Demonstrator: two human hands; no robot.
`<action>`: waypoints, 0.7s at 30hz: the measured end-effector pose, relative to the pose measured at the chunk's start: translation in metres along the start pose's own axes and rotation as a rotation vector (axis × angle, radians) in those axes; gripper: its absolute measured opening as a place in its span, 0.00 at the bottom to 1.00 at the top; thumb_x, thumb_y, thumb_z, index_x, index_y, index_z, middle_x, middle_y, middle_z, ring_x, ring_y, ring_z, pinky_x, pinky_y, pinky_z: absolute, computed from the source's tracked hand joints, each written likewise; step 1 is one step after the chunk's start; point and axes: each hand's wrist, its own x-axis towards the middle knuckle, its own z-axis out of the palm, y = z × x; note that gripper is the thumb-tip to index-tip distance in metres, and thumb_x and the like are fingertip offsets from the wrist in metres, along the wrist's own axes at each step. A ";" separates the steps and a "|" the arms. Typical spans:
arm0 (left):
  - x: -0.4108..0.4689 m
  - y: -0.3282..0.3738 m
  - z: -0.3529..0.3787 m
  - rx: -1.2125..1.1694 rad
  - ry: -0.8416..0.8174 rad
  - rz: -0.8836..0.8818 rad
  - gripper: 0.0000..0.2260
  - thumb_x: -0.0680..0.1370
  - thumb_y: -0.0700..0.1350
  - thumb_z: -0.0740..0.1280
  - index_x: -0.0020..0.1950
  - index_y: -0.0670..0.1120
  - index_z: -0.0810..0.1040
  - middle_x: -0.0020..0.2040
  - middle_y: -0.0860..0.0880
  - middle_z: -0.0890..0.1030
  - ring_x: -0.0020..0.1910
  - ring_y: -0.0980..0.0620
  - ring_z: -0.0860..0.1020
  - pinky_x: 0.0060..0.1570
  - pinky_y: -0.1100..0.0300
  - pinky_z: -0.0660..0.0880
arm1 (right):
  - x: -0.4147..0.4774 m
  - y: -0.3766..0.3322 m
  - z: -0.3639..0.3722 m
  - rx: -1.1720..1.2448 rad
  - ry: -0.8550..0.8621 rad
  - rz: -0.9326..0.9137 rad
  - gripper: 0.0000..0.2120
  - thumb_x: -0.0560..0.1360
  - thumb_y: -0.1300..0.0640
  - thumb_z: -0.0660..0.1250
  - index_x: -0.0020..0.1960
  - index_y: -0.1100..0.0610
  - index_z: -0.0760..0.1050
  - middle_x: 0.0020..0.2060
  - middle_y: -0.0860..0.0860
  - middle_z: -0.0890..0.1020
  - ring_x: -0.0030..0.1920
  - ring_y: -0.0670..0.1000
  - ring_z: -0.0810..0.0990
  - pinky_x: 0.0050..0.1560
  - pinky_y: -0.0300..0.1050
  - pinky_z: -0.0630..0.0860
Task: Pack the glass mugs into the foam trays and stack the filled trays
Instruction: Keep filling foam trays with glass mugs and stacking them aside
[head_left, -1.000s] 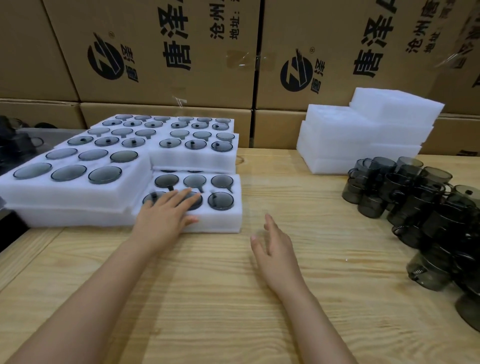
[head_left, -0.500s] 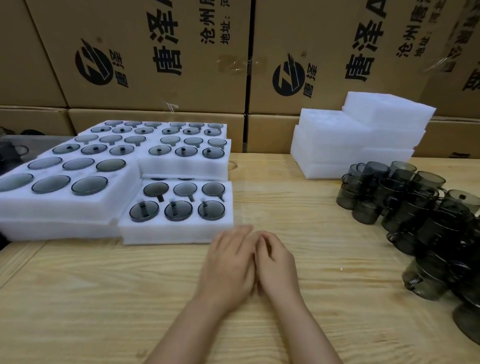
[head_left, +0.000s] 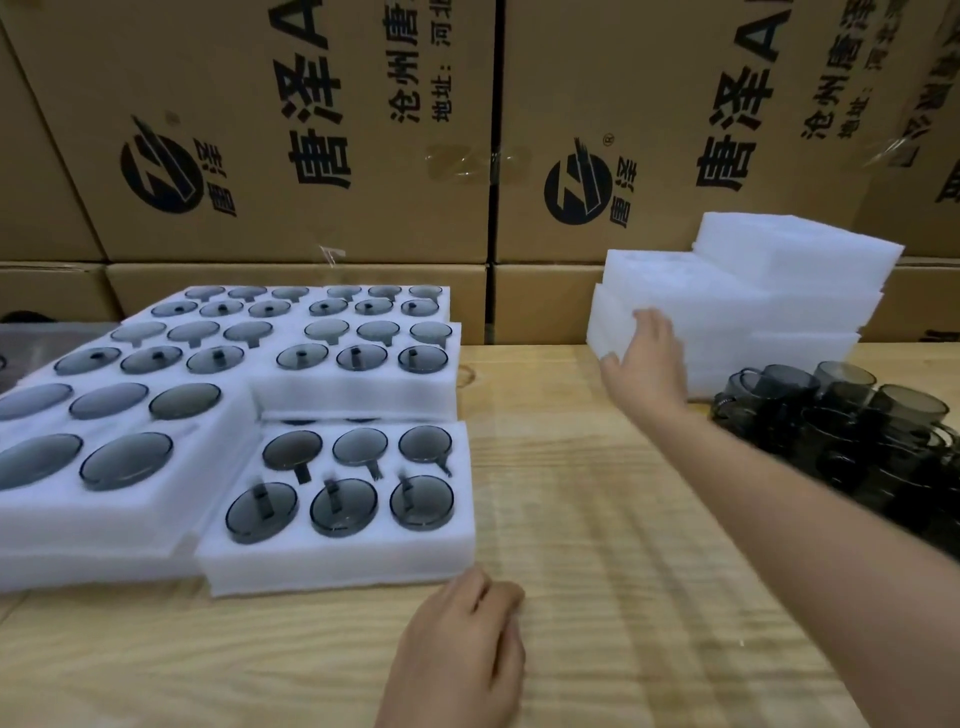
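Foam trays (head_left: 737, 312), stacked far right on the tabletop (head_left: 597, 519), should feel light, soft and easily dented. Your right grip (head_left: 644, 358), open, touches their left edge; lift by both sides. Left grip (head_left: 462, 639) rests loose, empty.

A pale, grained wooden tabletop (head_left: 582, 525) runs back to a wall of stacked brown cardboard boxes (head_left: 270, 83) printed with black round logos and Chinese characters, a patch of clear tape (head_left: 467, 161) bridging one upright seam.
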 end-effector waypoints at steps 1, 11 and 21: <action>0.001 -0.001 0.000 0.004 0.003 0.005 0.11 0.69 0.48 0.60 0.43 0.51 0.81 0.37 0.52 0.77 0.33 0.52 0.78 0.29 0.64 0.73 | 0.021 0.003 -0.007 -0.098 0.003 0.018 0.29 0.76 0.58 0.60 0.74 0.58 0.53 0.75 0.52 0.54 0.69 0.60 0.60 0.66 0.53 0.61; 0.005 -0.005 0.008 0.032 0.027 0.018 0.12 0.65 0.49 0.61 0.40 0.51 0.83 0.34 0.54 0.77 0.29 0.56 0.77 0.27 0.66 0.72 | 0.104 0.029 -0.025 -0.394 -0.202 0.066 0.18 0.77 0.52 0.62 0.62 0.58 0.63 0.58 0.58 0.72 0.64 0.61 0.62 0.52 0.54 0.67; 0.002 0.002 0.002 -0.002 0.004 -0.014 0.15 0.68 0.48 0.60 0.50 0.49 0.82 0.37 0.55 0.78 0.33 0.56 0.78 0.33 0.67 0.73 | 0.062 0.011 -0.041 -0.073 0.017 -0.042 0.15 0.72 0.55 0.64 0.54 0.61 0.65 0.43 0.54 0.70 0.55 0.59 0.66 0.40 0.49 0.66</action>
